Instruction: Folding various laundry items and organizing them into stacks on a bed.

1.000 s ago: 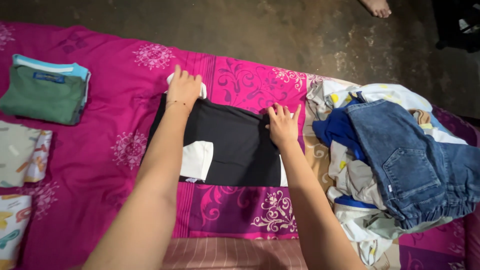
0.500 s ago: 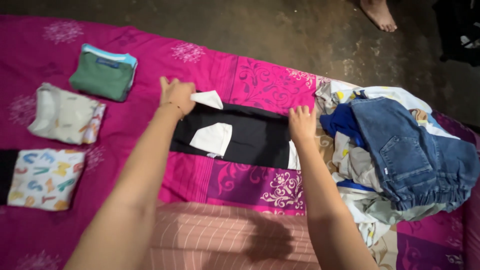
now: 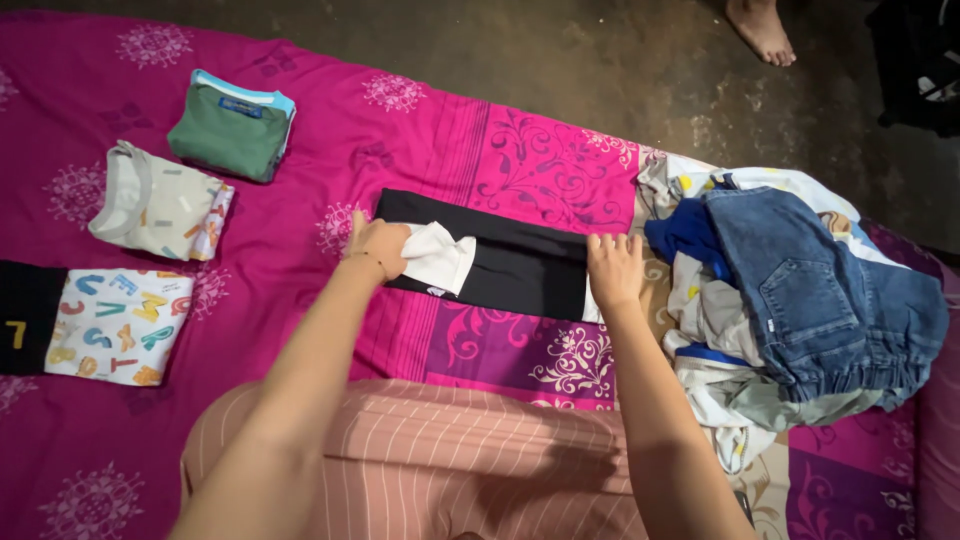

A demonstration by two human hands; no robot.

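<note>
A black shirt with white sleeves [image 3: 510,262] lies folded into a narrow strip across the pink patterned bedspread [image 3: 420,150]. My left hand [image 3: 378,246] pinches its left end, fingers closed on the black cloth next to a white sleeve [image 3: 440,257]. My right hand [image 3: 614,268] grips the strip's right end, fingers curled over the edge. Both forearms reach out from below over my striped pink lap.
Folded clothes lie at the left: a green and blue stack [image 3: 233,125], a grey printed shirt [image 3: 160,205], a white shirt with coloured letters [image 3: 118,325]. A heap of unfolded clothes topped by blue jeans [image 3: 810,290] sits at the right. Someone's bare foot [image 3: 760,28] stands on the floor beyond.
The top half of the black shirt has been folded down toward me, making a narrower strip. Both hands came nearer with it, and the view shifted left.
</note>
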